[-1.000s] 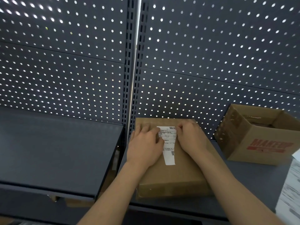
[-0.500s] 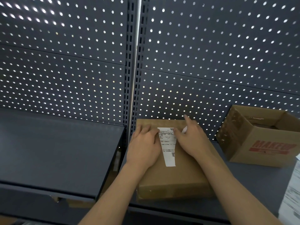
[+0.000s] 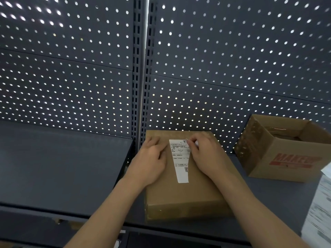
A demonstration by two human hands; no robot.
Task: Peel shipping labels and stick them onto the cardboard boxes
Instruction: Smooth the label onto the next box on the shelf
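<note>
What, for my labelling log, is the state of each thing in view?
Closed cardboard box: shut, lying flat on the shelf.
Shipping label: lies flat on the box top.
Left hand: rests on the box at the label's left edge.
Right hand: fingers curled at the label's top right corner, holding a white scrap.
Makeup box: upright, top open.
Label sheets: stacked, blurred.

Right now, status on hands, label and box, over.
Left hand resting on closed cardboard box, beside shipping label. Right hand pressing label's right edge, white scrap in its grip. Nothing obstructing.
</note>
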